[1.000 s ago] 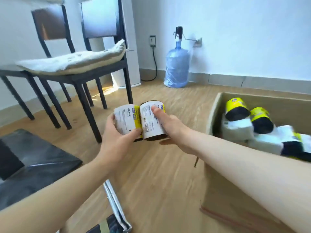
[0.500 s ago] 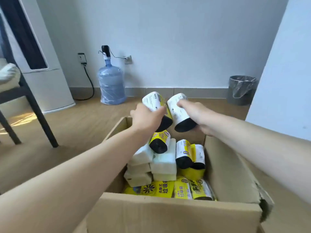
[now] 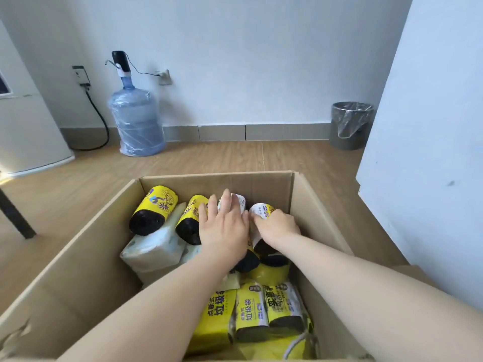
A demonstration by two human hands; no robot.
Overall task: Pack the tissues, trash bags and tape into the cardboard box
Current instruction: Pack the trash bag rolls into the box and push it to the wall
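Observation:
An open cardboard box (image 3: 78, 257) sits on the floor below me. Inside lie several yellow-labelled black trash bag rolls, such as one at the back left (image 3: 153, 209), on top of white tissue packs (image 3: 153, 248). More yellow trash bag packs (image 3: 251, 309) lie at the near side. A yellow tape roll (image 3: 270, 273) shows under the rolls. My left hand (image 3: 224, 226) presses a white-labelled trash bag roll (image 3: 240, 201) down at the far side of the box. My right hand (image 3: 277, 226) grips a second white-labelled roll (image 3: 262, 210) beside it.
A blue water jug (image 3: 137, 121) with a pump stands against the far wall. A grey bin (image 3: 350, 125) with a liner stands at the back right. A white wall corner (image 3: 431, 152) is close on the right. A dark chair leg (image 3: 15, 218) is at the left.
Both hands carried the two white-labelled rolls from the left floor area over the box and lowered them inside to the far side.

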